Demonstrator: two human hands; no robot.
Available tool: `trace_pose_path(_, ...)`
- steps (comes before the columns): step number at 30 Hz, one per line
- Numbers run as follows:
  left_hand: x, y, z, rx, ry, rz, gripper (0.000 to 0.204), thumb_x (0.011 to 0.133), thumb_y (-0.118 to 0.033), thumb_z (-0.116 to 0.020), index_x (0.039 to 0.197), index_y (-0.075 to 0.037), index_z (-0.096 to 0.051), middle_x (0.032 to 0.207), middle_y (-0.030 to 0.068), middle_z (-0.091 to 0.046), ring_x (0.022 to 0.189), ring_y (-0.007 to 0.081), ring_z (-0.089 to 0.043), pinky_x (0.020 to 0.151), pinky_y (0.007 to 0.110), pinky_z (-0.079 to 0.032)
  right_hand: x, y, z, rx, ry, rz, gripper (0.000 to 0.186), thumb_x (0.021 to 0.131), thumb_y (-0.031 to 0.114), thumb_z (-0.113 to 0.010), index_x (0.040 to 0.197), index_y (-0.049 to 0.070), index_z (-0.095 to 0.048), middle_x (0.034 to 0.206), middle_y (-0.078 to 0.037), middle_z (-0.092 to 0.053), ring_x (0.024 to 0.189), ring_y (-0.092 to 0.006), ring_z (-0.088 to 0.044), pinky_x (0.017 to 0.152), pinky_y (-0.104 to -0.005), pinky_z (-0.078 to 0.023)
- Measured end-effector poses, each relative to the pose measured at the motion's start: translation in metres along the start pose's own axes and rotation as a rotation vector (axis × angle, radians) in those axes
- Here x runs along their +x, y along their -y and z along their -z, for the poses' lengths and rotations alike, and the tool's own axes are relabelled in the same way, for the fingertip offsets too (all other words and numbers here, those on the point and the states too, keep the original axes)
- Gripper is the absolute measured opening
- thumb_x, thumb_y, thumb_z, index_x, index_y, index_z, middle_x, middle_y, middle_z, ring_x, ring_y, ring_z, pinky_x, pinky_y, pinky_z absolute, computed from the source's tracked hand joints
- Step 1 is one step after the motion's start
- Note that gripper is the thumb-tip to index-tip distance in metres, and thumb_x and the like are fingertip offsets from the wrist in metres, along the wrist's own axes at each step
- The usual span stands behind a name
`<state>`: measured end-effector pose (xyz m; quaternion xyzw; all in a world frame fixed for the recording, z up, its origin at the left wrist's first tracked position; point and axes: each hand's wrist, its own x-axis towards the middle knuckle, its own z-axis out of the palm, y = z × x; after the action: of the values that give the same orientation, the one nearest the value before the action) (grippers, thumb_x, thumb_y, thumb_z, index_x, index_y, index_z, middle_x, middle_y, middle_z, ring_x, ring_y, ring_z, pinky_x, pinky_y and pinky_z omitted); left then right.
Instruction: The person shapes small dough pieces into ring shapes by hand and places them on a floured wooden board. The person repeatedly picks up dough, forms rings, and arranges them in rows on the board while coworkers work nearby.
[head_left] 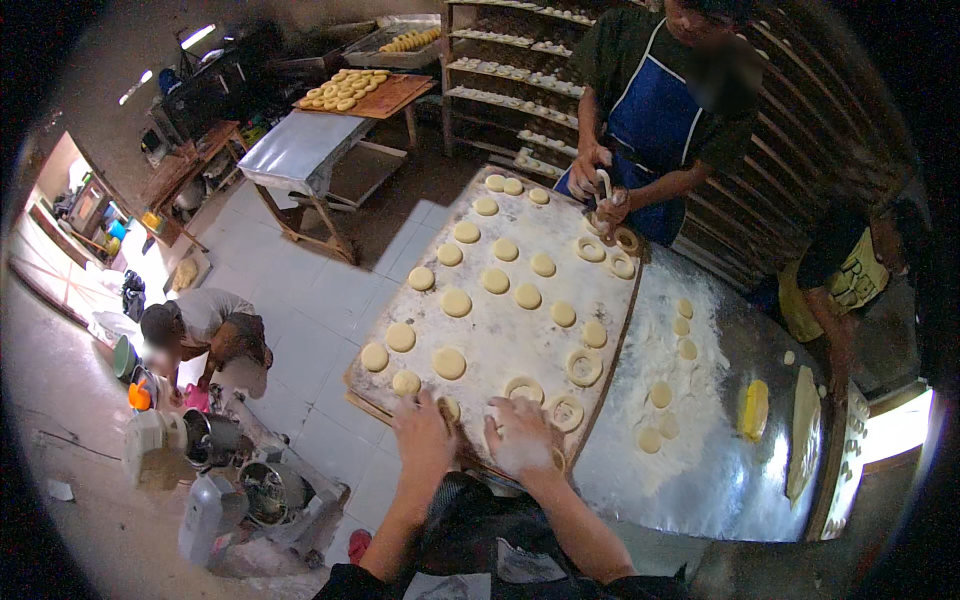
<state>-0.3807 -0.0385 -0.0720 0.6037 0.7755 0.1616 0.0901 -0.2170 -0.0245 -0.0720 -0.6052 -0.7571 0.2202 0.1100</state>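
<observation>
In front of me lies a floured board [470, 330] set with several round dough discs [449, 363] and a few dough rings. My left hand [424, 437] rests at its near edge, open, fingers loosely spread. A dough disc [406, 382] lies just beyond its fingertips, and another, partly covered, lies against its thumb side. My right hand [524, 436], floury, is open over the near right part of the board with its fingers apart. Close beyond its fingertips is a dough ring [523, 388]; a second dough ring [566, 412] lies to its right. What is under both palms is hidden.
Across the board a co-worker in a blue apron [650, 105] holds a dough ring [604, 184]. On the right, a metal table [600, 480] bears flour, dough discs and a yellow block [753, 410]. Another person [215, 325] bends near mixers [275, 490] at left. Racks [480, 95] stand behind.
</observation>
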Motion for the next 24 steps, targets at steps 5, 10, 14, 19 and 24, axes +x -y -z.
trace_pose_path(5,0.045,0.035,-0.016,0.029,-0.269,-0.099,0.035,0.089,-0.025,-0.066,0.113,-0.002,-0.058,0.111,0.022,-0.056,0.102,0.0396,-0.053,0.088,0.052,-0.043,0.041,0.045,-0.034,-0.109,0.036,0.257,0.033,0.092,0.025,-0.053,0.117,0.002,-0.058,0.105,-0.019,-0.062,0.103,-0.0368,-0.06,0.09,-0.0487,-0.049)
trace_pose_path(10,0.084,0.04,-0.032,-0.059,-0.051,-0.329,0.026,0.086,-0.026,-0.068,0.098,-0.004,-0.06,0.1,0.0218,-0.058,0.092,0.0374,-0.055,0.082,0.051,-0.045,0.043,0.04,-0.045,0.163,0.106,0.403,0.023,0.09,0.016,-0.054,0.109,0.002,-0.053,0.102,-0.019,-0.061,0.095,-0.0379,-0.062,0.089,-0.0461,-0.05)
trace_pose_path(14,0.091,0.019,-0.035,-0.126,0.122,-0.347,0.017,0.087,-0.017,-0.065,0.092,-0.003,-0.057,0.092,0.0189,-0.059,0.082,0.0369,-0.055,0.074,0.046,-0.046,-0.007,-0.036,0.007,0.607,0.171,0.287,0.035,0.09,0.021,-0.065,0.119,0.006,-0.053,0.109,-0.017,-0.063,0.099,-0.0339,-0.064,0.089,-0.0428,-0.051)
trace_pose_path(19,0.053,-0.076,-0.025,-0.536,0.044,-0.309,0.013,0.09,-0.01,-0.063,0.096,0.0,-0.059,0.089,0.0154,-0.061,0.083,0.0317,-0.06,0.076,0.039,-0.049,-0.1,-0.187,0.092,0.644,0.024,-0.36,0.037,0.088,0.017,-0.064,0.124,0.01,-0.061,0.115,-0.014,-0.068,0.108,-0.0294,-0.065,0.093,-0.0407,-0.05)
trace_pose_path(24,-0.023,-0.229,-0.077,-0.815,0.616,-0.606,0.021,0.086,-0.002,-0.062,0.107,-0.001,-0.063,0.099,0.0152,-0.066,0.088,0.0264,-0.065,0.08,0.034,-0.051,-0.157,-0.315,0.123,0.343,-0.329,-0.536,0.029,0.085,0.012,-0.072,0.113,0.009,-0.068,0.103,-0.015,-0.07,0.092,-0.0284,-0.069,0.081,-0.0381,-0.053)
